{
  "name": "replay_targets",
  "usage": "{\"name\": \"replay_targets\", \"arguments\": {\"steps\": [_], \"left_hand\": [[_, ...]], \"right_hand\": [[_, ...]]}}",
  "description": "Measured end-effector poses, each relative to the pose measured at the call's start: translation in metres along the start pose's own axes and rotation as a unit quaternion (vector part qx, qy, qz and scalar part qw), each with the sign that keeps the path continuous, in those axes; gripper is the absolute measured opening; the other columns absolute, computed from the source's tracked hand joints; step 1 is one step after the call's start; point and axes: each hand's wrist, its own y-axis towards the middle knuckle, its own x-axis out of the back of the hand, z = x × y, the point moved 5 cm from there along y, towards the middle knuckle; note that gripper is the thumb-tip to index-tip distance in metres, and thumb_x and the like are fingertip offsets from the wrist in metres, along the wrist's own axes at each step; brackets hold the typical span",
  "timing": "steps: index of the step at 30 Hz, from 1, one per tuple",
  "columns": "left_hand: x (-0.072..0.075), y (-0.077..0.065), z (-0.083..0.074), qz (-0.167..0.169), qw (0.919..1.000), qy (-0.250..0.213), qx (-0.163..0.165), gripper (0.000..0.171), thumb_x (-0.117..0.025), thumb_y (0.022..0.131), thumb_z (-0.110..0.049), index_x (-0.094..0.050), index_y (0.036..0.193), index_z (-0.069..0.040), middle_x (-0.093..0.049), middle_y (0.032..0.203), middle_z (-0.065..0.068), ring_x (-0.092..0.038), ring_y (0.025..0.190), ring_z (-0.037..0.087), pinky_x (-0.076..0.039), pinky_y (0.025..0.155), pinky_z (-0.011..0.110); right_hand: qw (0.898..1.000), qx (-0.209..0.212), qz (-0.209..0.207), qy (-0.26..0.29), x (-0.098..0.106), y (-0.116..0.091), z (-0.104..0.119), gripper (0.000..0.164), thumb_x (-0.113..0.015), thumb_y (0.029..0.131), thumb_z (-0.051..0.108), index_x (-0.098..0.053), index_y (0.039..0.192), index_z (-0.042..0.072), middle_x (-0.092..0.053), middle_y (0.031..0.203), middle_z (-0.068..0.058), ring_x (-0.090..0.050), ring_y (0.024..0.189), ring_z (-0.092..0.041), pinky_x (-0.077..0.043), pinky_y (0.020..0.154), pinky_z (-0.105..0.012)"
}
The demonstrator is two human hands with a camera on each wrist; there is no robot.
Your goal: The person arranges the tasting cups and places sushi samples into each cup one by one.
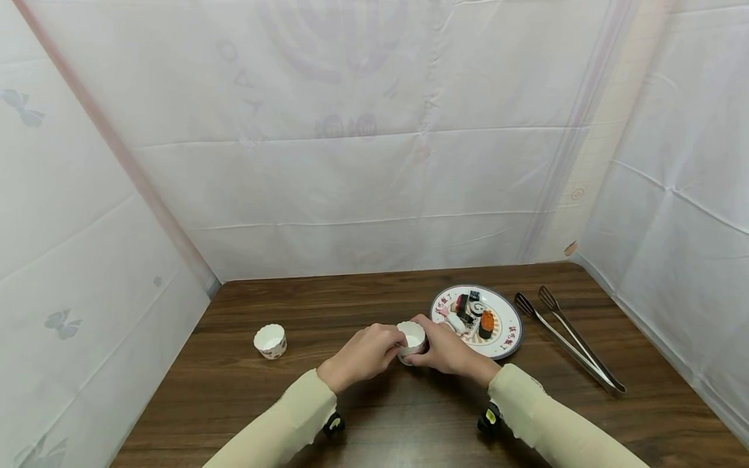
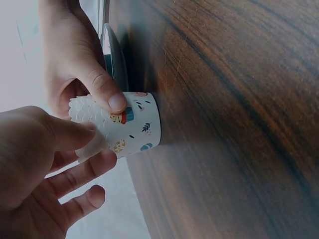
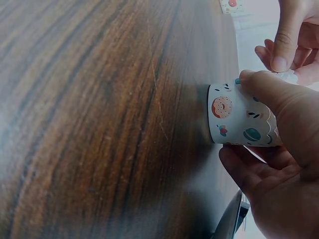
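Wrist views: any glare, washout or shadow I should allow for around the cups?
Head: soft sheen on the near table, darker shading beneath the hands; left wrist: pale, washed-out background, but prints on the stack of paper cups stay readable; right wrist: pale sheen at the table's left edge, plate underside dark.

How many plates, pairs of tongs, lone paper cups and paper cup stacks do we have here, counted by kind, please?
Plate: 1
Tongs: 1 pair
Lone paper cup: 1
Paper cup stack: 1 (number nested in it unclear)
Total: 4
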Motion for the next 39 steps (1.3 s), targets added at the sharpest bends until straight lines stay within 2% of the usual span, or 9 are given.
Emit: {"name": "replay_targets", "arguments": {"steps": [7, 13, 22, 29, 33, 39], "left_hand": [[0.000, 0.000, 0.000, -0.008, 0.9999, 0.010, -0.005, 0.013, -0.072, 0.094, 0.000, -0.074, 0.094, -0.013, -0.072, 0.091, -0.004, -0.061, 0.076, 0.003, -0.051, 0.066, 0.018], [0.005, -0.001, -0.002, -0.033, 0.9989, 0.026, -0.019, 0.016, -0.075, 0.091, 0.001, -0.074, 0.093, -0.015, -0.072, 0.091, -0.005, -0.065, 0.081, 0.007, -0.054, 0.070, 0.023], [0.011, -0.004, 0.000, -0.060, 0.9977, 0.003, -0.033, 0.011, -0.077, 0.090, 0.000, -0.074, 0.093, -0.010, -0.073, 0.089, -0.001, -0.065, 0.085, 0.013, -0.055, 0.076, 0.027], [0.022, -0.008, 0.001, -0.124, 0.9909, -0.010, -0.051, 0.013, -0.076, 0.089, 0.005, -0.075, 0.092, -0.008, -0.070, 0.088, 0.000, -0.064, 0.083, 0.012, -0.054, 0.073, 0.023], [0.031, -0.012, 0.001, -0.157, 0.9857, -0.013, -0.060, 0.011, -0.077, 0.090, 0.002, -0.074, 0.093, -0.008, -0.071, 0.089, 0.000, -0.063, 0.082, 0.012, -0.053, 0.072, 0.022], [0.041, -0.020, 0.005, -0.199, 0.9780, -0.006, -0.063, 0.016, -0.081, 0.085, 0.003, -0.075, 0.094, -0.008, -0.072, 0.090, 0.001, -0.064, 0.082, 0.012, -0.055, 0.070, 0.025]], "right_hand": [[1.000, -0.001, -0.011, -0.003, 0.001, 0.000, 0.000, 0.056, -0.087, 0.084, 0.035, -0.060, 0.127, 0.010, -0.070, 0.112, -0.002, -0.068, 0.097, -0.015, -0.055, 0.079, -0.034], [1.000, -0.002, -0.018, -0.001, 0.001, 0.000, 0.001, 0.057, -0.089, 0.082, 0.035, -0.061, 0.124, 0.010, -0.070, 0.109, -0.001, -0.067, 0.094, -0.014, -0.055, 0.078, -0.032], [1.000, -0.006, -0.025, -0.013, -0.001, 0.000, -0.001, 0.052, -0.089, 0.081, 0.038, -0.061, 0.117, 0.012, -0.069, 0.102, 0.002, -0.067, 0.089, -0.013, -0.054, 0.075, -0.033], [0.999, 0.001, -0.034, -0.011, -0.001, -0.001, 0.000, 0.055, -0.089, 0.081, 0.035, -0.062, 0.122, 0.010, -0.071, 0.107, 0.001, -0.068, 0.094, -0.015, -0.055, 0.079, -0.035], [0.999, 0.004, -0.036, -0.019, 0.000, -0.001, 0.001, 0.054, -0.089, 0.081, 0.033, -0.063, 0.121, 0.010, -0.071, 0.106, 0.001, -0.069, 0.092, -0.015, -0.054, 0.079, -0.036], [0.999, 0.001, -0.031, -0.027, -0.001, 0.000, 0.000, 0.055, -0.089, 0.081, 0.034, -0.063, 0.124, 0.010, -0.072, 0.107, 0.001, -0.069, 0.094, -0.015, -0.053, 0.082, -0.039]]}}
